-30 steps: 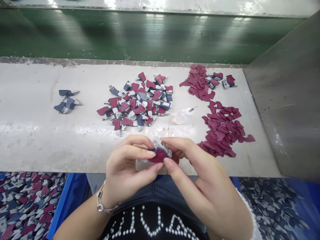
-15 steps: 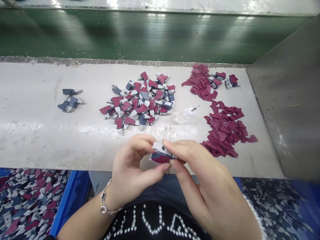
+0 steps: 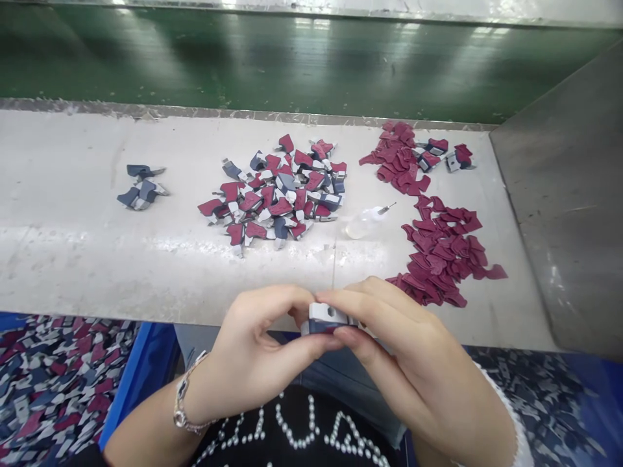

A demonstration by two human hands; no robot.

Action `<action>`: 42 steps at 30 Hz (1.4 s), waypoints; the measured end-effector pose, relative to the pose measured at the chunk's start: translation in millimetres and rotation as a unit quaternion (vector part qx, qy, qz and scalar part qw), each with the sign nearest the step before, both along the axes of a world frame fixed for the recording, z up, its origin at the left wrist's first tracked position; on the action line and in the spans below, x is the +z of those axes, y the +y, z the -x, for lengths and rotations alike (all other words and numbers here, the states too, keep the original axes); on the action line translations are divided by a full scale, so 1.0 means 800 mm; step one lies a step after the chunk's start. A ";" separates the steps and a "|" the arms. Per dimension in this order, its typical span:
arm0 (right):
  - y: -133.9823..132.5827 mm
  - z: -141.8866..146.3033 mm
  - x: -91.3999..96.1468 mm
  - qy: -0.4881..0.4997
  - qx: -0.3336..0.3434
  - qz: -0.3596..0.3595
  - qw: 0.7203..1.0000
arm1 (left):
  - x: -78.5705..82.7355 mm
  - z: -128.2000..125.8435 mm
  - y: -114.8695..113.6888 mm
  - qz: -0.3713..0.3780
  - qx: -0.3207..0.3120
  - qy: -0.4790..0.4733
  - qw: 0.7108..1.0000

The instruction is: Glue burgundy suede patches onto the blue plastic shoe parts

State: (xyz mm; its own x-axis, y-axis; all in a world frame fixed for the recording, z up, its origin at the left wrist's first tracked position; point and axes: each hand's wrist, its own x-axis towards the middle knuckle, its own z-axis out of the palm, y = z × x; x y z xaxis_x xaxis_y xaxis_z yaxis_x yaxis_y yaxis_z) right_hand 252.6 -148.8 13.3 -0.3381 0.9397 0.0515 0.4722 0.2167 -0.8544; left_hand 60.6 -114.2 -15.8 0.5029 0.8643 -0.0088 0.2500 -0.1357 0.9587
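Note:
Between both hands, just past the table's front edge, is a small grey and dark blue plastic part (image 3: 325, 315) with a dark hole in its top. My left hand (image 3: 265, 350) grips its left end, thumb along the near side. My right hand (image 3: 406, 353) pinches the right end between thumb and fingers. The fingers hide much of the part, including most of its near face. Ahead lies a heap of similar grey, blue and maroon parts (image 3: 280, 194). A translucent bottle with a thin needle tip (image 3: 365, 222) rests to the right of that heap.
Loose maroon pieces (image 3: 442, 250) lie in piles on the right of the pale table (image 3: 73, 259). A few blue-grey parts (image 3: 143, 189) sit at left. Full bins with blue rims (image 3: 129, 383) stand below. A metal panel (image 3: 579, 194) borders the right, a green wall (image 3: 233, 65) the back.
Both hands have come slightly nearer my body with the plastic part. Its maroon near face, visible before, is now mostly covered by the thumbs. The view has shifted a little.

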 end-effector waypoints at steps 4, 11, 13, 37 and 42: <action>0.000 -0.006 0.001 0.009 0.005 -0.002 1.000 | 0.004 -0.001 0.000 0.072 0.003 -0.017 0.997; -0.005 -0.002 0.002 -0.028 -0.009 0.000 1.000 | 0.020 -0.005 -0.001 0.044 -0.011 0.043 0.998; -0.007 0.000 0.003 -0.043 -0.011 -0.003 0.999 | 0.021 -0.005 -0.003 0.030 -0.017 0.057 0.998; 0.001 0.000 0.004 0.105 -0.027 0.131 0.985 | -0.031 -0.006 0.018 0.445 -0.111 -0.237 0.856; -0.001 0.003 0.004 -0.024 -0.018 0.066 0.997 | -0.017 -0.010 0.009 0.373 -0.103 -0.227 0.894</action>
